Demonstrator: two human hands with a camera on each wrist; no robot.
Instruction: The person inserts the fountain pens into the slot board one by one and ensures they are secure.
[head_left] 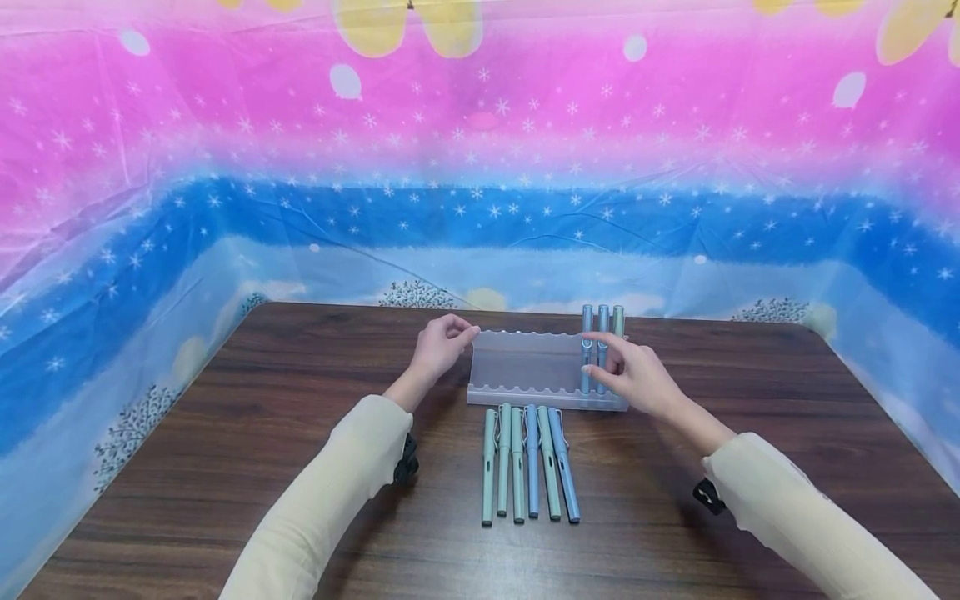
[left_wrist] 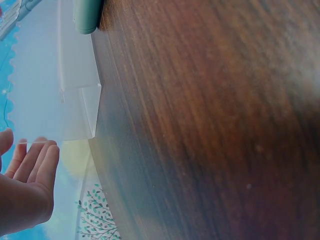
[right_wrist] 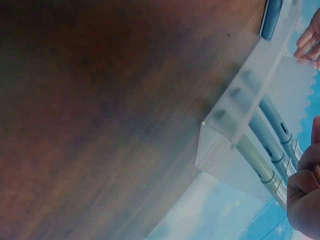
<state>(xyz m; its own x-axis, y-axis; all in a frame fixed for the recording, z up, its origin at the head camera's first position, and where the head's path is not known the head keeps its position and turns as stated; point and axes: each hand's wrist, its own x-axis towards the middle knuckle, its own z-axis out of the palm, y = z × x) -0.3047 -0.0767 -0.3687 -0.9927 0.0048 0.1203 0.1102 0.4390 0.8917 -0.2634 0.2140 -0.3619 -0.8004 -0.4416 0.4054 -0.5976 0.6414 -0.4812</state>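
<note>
A frosted pen rack (head_left: 525,362) (left_wrist: 40,90) (right_wrist: 240,115) stands mid-table. Three pens (head_left: 602,321) (right_wrist: 270,137) stand upright in its right-hand slots. My left hand (head_left: 450,337) (left_wrist: 27,185) pinches the rack's top left corner between thumb and fingertips. At the standing pens is my right hand (head_left: 609,358) (right_wrist: 305,200), fingers loosely spread, index fingertip touching them near their clips; it grips nothing. Several green and blue pens (head_left: 528,458) lie side by side on the table (head_left: 300,500) just in front of the rack.
The dark wooden table is walled on three sides by a pink-and-blue snowflake cloth (head_left: 480,208). The end of a green pen (left_wrist: 87,15) lies next to the rack's base, and a blue one (right_wrist: 272,17) shows by its front edge.
</note>
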